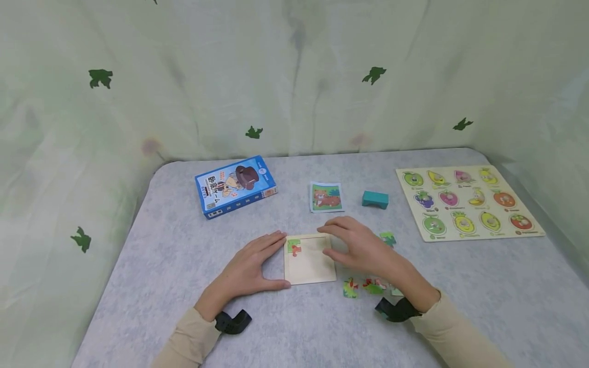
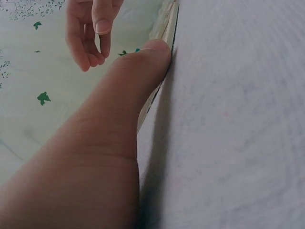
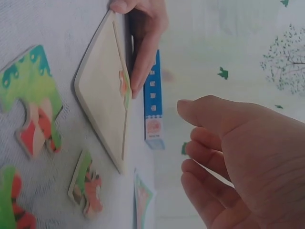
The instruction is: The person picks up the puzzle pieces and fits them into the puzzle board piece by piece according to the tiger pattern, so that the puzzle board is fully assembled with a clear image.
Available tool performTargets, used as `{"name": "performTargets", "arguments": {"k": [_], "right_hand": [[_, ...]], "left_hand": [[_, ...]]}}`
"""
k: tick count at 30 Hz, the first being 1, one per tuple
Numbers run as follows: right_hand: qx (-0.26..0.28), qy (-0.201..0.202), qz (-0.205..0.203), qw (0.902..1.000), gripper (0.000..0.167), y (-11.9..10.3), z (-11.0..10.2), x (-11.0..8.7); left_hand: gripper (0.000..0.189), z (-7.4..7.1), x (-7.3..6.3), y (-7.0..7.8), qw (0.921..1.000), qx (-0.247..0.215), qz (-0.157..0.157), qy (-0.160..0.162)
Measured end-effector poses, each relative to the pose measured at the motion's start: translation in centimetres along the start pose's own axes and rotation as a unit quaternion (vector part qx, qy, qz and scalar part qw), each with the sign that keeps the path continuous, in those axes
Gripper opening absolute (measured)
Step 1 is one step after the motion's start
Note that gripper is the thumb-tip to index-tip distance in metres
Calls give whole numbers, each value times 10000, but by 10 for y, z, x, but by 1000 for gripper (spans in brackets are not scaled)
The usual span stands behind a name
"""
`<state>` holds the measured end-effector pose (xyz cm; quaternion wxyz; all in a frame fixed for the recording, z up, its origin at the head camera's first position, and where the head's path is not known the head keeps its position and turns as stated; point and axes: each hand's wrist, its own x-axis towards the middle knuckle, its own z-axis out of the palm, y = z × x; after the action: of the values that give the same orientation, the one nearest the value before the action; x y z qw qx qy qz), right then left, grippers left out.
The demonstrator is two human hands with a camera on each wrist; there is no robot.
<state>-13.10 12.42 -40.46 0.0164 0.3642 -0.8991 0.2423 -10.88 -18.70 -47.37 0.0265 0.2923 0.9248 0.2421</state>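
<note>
A pale, square wooden tray (image 1: 313, 268) is touched at its left edge by the left hand (image 1: 246, 268), fingers extended, presumably for steadiness; a green-and-red jigsaw piece (image 1: 293, 247) is set in its upper-left corner; nothing is grasped by the right hand (image 1: 359, 248), loosely curved opposite.

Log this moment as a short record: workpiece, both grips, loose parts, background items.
Workpiece: wooden frame on table, one puzzle piece in its far-left corner
Left grip: along its left edge, thumb touching it
Right grip: by its right side, nothing visibly held
Loose parts: puzzle pieces right of the frame
Behind: blue box, animal card, teal block
Far right: fruit board
</note>
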Motion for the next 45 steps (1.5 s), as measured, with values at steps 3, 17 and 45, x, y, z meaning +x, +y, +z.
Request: {"name": "performTargets", "arguments": {"k": [3, 17, 45], "right_hand": [[2, 40, 20, 10000, 43, 5, -2, -6], [-76, 84, 284, 9995, 46, 28, -11, -28], [-83, 98, 610, 9981, 42, 54, -12, -49]], "left_hand": [[107, 1, 2, -1, 10000, -32, 22, -64], [106, -1, 9, 0, 9999, 10, 124, -33], [107, -1, 0, -1, 10000, 10, 83, -45]]}}
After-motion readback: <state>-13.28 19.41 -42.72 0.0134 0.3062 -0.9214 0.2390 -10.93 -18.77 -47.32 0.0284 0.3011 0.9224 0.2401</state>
